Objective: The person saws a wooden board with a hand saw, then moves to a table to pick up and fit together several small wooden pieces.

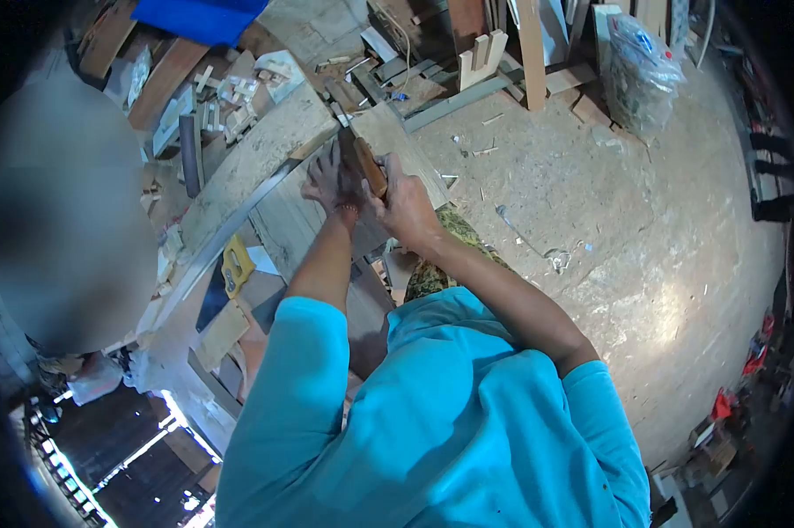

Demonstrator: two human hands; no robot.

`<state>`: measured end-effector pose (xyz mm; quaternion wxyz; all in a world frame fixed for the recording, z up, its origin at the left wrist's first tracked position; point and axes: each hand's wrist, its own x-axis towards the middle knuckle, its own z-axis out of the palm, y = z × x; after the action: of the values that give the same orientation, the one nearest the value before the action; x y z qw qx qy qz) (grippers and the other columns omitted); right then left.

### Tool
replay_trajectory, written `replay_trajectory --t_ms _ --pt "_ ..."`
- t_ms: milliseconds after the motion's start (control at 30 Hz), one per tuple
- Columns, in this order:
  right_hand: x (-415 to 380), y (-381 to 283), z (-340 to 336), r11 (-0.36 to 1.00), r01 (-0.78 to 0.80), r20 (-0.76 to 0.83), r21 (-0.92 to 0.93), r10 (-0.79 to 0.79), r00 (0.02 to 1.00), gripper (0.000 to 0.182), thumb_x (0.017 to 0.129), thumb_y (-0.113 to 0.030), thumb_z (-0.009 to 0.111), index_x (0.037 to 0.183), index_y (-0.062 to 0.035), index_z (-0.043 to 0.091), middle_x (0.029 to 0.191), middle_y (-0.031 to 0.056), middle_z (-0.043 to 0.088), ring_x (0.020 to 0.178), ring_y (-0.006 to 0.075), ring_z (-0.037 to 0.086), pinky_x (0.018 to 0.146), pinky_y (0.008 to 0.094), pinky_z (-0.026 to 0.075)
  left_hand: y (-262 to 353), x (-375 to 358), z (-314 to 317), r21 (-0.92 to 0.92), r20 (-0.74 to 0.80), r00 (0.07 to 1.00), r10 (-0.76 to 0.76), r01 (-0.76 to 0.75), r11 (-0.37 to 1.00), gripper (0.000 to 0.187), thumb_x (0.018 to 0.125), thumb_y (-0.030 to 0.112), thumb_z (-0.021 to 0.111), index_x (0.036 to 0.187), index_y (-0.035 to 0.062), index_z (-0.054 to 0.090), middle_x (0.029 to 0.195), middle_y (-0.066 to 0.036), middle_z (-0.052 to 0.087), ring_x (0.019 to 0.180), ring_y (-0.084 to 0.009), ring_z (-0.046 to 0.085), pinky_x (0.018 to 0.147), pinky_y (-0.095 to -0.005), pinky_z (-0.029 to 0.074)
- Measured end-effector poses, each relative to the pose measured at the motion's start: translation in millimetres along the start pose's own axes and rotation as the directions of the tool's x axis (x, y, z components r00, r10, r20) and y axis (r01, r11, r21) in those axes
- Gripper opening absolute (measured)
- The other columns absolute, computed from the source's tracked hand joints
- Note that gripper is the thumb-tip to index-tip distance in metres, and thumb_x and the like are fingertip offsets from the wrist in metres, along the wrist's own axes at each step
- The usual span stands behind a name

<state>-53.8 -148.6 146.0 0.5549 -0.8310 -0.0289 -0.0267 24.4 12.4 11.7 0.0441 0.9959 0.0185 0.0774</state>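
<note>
At the upper middle, my right hand (406, 204) is wrapped round the brown wooden handle (370, 167) of a tool. The dark part of the tool runs up and left from that handle over a pale wooden board (384, 132). My left hand (328, 180) lies beside the tool with its fingers spread on the wood. Shadow hides part of the dark area between my two hands, so the tool's exact shape is unclear.
A yellow-handled saw (237, 266) lies at the left on the bench (278, 132). Wood offcuts (230, 97) cover the upper left. A plastic bag (641, 75) sits at the upper right, and a thin rod (520, 231) lies on the floor (573, 185).
</note>
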Motion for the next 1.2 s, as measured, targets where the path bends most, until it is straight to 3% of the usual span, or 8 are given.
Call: replay_trajectory --t_ms 100,133,300,400,467,600,867,1200 --pt "-17 2 7 0.998 0.058 -0.045 -0.005 -0.058 0.997 0.038 0.080 -0.012 0.057 0.111 -0.0019 0.037 0.071 0.0265 0.057 0.065 0.0423 0.057 0.056 0.0454 0.045 14 -3 -26 -0.158 0.067 0.988 -0.142 0.151 0.976 0.050 0.083 0.029 0.045 0.131 0.0270 0.036 0.134 0.003 0.036 0.123 -0.0231 0.030 0.095 -0.0564 0.017" --pt "-24 -1 3 0.997 0.077 -0.013 -0.019 -0.077 0.997 0.038 0.080 -0.012 0.057 0.111 -0.0019 0.037 0.071 0.0265 0.057 0.065 0.0423 0.057 0.056 0.0454 0.045 5 0 -12 -0.067 -0.044 0.998 -0.046 0.043 0.997 0.049 0.083 0.027 0.044 0.131 0.0290 0.036 0.134 0.004 0.036 0.123 -0.0224 0.031 0.091 -0.0603 0.017" --pt "-76 -18 -24 0.995 -0.092 0.014 0.032 0.091 0.996 0.038 0.083 -0.012 0.056 0.115 -0.0008 0.038 0.073 0.0229 0.059 0.061 0.0331 0.062 0.053 0.0354 0.046 11 0 -12 -0.032 -0.028 0.988 -0.150 0.149 0.988 0.045 0.084 0.027 0.041 0.128 0.0362 0.038 0.133 0.009 0.037 0.123 -0.0201 0.031 0.092 -0.0598 0.017" --pt "-74 -20 -31 0.996 -0.062 -0.033 0.059 0.064 0.997 0.034 0.084 -0.013 0.055 0.111 0.0015 0.041 0.073 0.0224 0.060 0.062 0.0316 0.062 0.053 0.0339 0.047 16 -3 -21 -0.046 -0.060 0.981 -0.182 0.179 0.983 0.044 0.084 0.028 0.041 0.127 0.0356 0.039 0.133 0.009 0.037 0.124 -0.0196 0.031 0.092 -0.0602 0.018" --pt "-65 -18 -21 0.999 0.028 -0.036 -0.024 -0.028 0.999 0.036 0.082 -0.011 0.056 0.111 0.0017 0.040 0.075 0.0246 0.059 0.066 0.0367 0.061 0.056 0.0382 0.047 9 2 -19 -0.063 0.105 0.984 -0.146 0.153 0.986 0.044 0.087 0.032 0.039 0.131 0.0317 0.036 0.135 0.006 0.034 0.125 -0.0213 0.029 0.091 -0.0627 0.016" --pt "-8 -20 1 0.990 0.081 -0.075 -0.115 -0.090 0.993 0.034 0.080 -0.011 0.059 0.106 0.0010 0.042 0.068 0.0266 0.057 0.065 0.0426 0.057 0.052 0.0432 0.044 15 -8 -38 -0.106 -0.005 0.995 -0.100 0.099 0.989 0.050 0.078 0.025 0.048 0.127 0.0266 0.041 0.134 0.004 0.036 0.125 -0.0237 0.029 0.093 -0.0625 0.016" --pt "-77 -47 -36 0.992 0.030 -0.022 -0.119 -0.032 0.999 0.036 0.082 -0.010 0.056 0.113 -0.0010 0.039 0.072 0.0272 0.057 0.067 0.0395 0.060 0.054 0.0405 0.046 20 -1 -28 -0.121 0.030 0.988 -0.152 0.154 0.981 0.047 0.080 0.027 0.049 0.126 0.0273 0.042 0.134 0.004 0.036 0.125 -0.0213 0.029 0.095 -0.0634 0.014" --pt "-37 -25 -11 0.995 0.029 -0.045 -0.095 -0.034 0.998 0.032 0.082 -0.009 0.056 0.109 0.0014 0.041 0.070 0.0262 0.056 0.065 0.0339 0.062 0.052 0.0374 0.045 12 -1 -14 -0.088 0.057 0.979 -0.196 0.200 0.976 0.045 0.084 0.026 0.042 0.128 0.0360 0.037 0.136 0.011 0.032 0.125 -0.0179 0.030 0.092 -0.0672 0.014"
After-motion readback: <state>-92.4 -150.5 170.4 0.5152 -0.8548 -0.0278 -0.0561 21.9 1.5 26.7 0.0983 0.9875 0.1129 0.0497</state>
